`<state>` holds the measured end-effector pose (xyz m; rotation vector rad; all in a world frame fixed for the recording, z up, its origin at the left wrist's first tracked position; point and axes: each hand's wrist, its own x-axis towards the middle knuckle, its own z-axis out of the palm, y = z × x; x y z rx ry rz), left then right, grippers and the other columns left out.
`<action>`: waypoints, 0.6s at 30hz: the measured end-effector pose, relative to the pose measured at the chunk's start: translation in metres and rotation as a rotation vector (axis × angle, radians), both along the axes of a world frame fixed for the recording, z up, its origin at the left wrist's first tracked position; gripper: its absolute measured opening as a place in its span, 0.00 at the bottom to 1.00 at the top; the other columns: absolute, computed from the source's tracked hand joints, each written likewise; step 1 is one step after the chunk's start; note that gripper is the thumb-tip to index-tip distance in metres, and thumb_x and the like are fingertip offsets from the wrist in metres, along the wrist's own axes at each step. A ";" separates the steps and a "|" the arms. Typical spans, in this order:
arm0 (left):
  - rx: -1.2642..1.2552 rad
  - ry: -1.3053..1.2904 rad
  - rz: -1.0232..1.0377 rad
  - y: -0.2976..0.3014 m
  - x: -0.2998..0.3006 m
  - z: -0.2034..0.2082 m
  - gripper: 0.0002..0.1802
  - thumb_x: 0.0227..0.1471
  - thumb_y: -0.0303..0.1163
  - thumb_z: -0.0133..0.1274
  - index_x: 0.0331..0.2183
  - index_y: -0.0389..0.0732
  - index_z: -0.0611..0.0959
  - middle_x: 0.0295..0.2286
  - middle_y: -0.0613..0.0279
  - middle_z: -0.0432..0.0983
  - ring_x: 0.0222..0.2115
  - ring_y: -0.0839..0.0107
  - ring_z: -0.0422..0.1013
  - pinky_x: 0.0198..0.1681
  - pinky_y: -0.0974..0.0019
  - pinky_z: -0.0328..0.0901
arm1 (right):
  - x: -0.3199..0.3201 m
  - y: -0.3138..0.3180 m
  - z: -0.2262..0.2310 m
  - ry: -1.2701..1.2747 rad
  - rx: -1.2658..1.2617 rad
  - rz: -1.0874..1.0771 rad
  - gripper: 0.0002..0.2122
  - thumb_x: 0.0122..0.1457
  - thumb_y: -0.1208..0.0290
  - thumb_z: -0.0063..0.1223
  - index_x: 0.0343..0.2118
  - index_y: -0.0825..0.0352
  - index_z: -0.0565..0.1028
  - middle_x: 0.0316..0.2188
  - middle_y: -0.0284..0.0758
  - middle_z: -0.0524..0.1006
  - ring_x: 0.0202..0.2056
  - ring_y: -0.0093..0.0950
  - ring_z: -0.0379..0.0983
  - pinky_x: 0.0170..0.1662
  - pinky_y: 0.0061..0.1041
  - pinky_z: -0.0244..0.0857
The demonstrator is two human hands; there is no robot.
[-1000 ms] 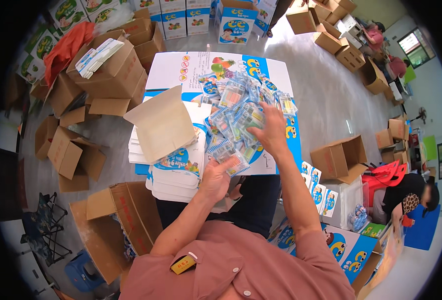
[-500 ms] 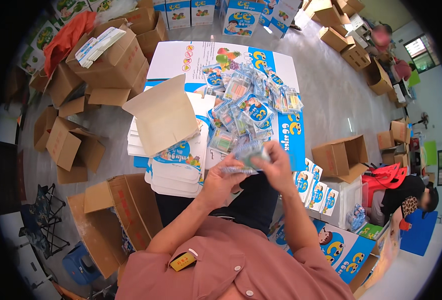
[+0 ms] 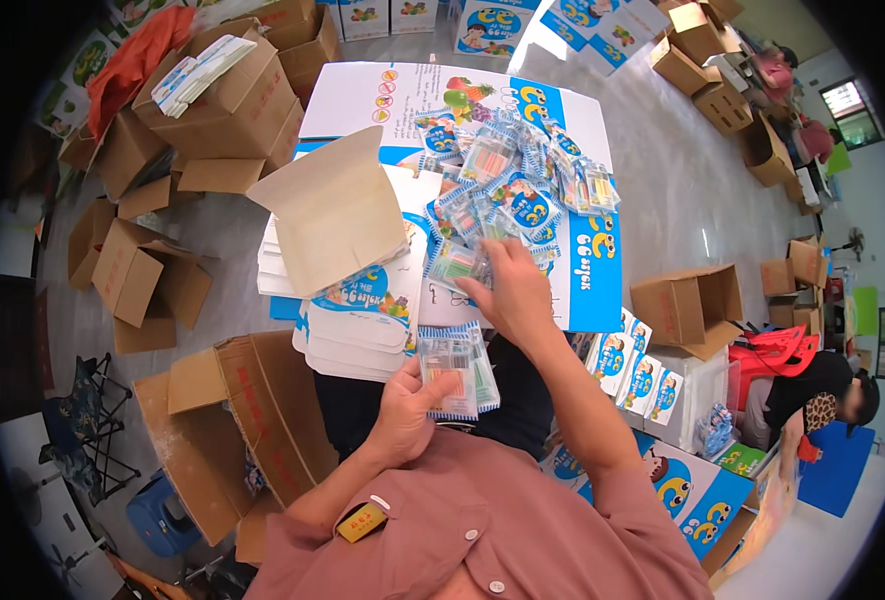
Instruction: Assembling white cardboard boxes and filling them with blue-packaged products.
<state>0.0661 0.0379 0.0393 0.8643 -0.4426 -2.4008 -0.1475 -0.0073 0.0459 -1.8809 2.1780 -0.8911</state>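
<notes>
My left hand (image 3: 403, 412) is closed round a few clear plastic sachets (image 3: 455, 365) with blue edges, held above my lap; coloured sticks show through the front one. My right hand (image 3: 513, 290) reaches over the near side of a pile of similar sachets (image 3: 523, 205), fingertips touching a sachet (image 3: 455, 262) with green and red sticks. Its thumb and fingers are apart. The pile lies on a large printed carton (image 3: 348, 105). Left of the pile, an unfolded cream carton (image 3: 338, 225) lies on a stack of flat white and blue boxes (image 3: 358, 335).
Open brown cartons (image 3: 228, 110) stand at the left, with another (image 3: 253, 420) beside my left arm. To the right are a row of small printed boxes (image 3: 633, 370), a brown carton (image 3: 688, 305) and a red chair (image 3: 773, 360). A person (image 3: 813, 390) sits at far right.
My hands have parted. The left one has drawn the sachets down toward my lap, while the right has moved up and left to the pile.
</notes>
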 end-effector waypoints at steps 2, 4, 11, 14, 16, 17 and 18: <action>0.038 0.072 0.008 -0.002 0.001 0.003 0.28 0.61 0.27 0.55 0.60 0.37 0.67 0.50 0.54 0.76 0.49 0.64 0.75 0.53 0.59 0.70 | 0.003 -0.014 -0.007 0.066 0.048 0.005 0.18 0.49 0.64 0.71 0.39 0.69 0.77 0.38 0.44 0.77 0.39 0.41 0.74 0.37 0.38 0.70; 0.112 0.214 0.016 -0.006 0.001 0.007 0.27 0.63 0.31 0.52 0.61 0.37 0.66 0.53 0.54 0.73 0.53 0.60 0.73 0.57 0.54 0.68 | 0.005 -0.022 -0.015 0.196 0.143 0.007 0.19 0.47 0.63 0.72 0.37 0.68 0.77 0.39 0.44 0.77 0.40 0.42 0.74 0.38 0.40 0.70; 0.012 0.215 0.104 -0.019 0.000 0.001 0.23 0.65 0.32 0.50 0.59 0.40 0.68 0.53 0.57 0.74 0.53 0.65 0.72 0.56 0.56 0.68 | 0.004 -0.005 0.007 -0.158 0.177 0.043 0.12 0.52 0.69 0.69 0.34 0.70 0.78 0.31 0.40 0.77 0.33 0.34 0.75 0.37 0.29 0.70; -0.079 0.161 0.118 -0.025 -0.011 -0.002 0.24 0.64 0.29 0.51 0.59 0.41 0.68 0.52 0.58 0.73 0.52 0.66 0.72 0.54 0.56 0.68 | 0.007 0.018 0.013 -0.591 0.244 0.001 0.09 0.55 0.73 0.65 0.35 0.71 0.79 0.29 0.38 0.78 0.30 0.30 0.75 0.36 0.25 0.69; -0.220 0.082 0.083 -0.030 -0.018 0.000 0.25 0.63 0.26 0.52 0.59 0.41 0.67 0.51 0.59 0.73 0.50 0.67 0.73 0.53 0.57 0.69 | 0.009 0.032 0.015 -1.083 0.299 0.000 0.07 0.58 0.76 0.61 0.38 0.71 0.80 0.28 0.37 0.79 0.29 0.26 0.74 0.35 0.22 0.68; -0.221 0.084 0.077 -0.032 -0.022 0.000 0.25 0.63 0.26 0.52 0.59 0.41 0.67 0.51 0.59 0.73 0.50 0.67 0.73 0.53 0.57 0.69 | 0.005 0.035 0.004 -1.002 0.282 0.040 0.09 0.60 0.76 0.59 0.42 0.71 0.80 0.31 0.37 0.81 0.32 0.25 0.75 0.37 0.23 0.69; -0.191 0.084 0.098 -0.034 -0.027 -0.002 0.25 0.62 0.26 0.52 0.59 0.41 0.67 0.51 0.59 0.73 0.50 0.67 0.73 0.53 0.58 0.69 | -0.003 0.036 0.004 -1.002 0.277 0.035 0.09 0.60 0.76 0.59 0.42 0.71 0.80 0.31 0.37 0.81 0.32 0.25 0.75 0.37 0.23 0.69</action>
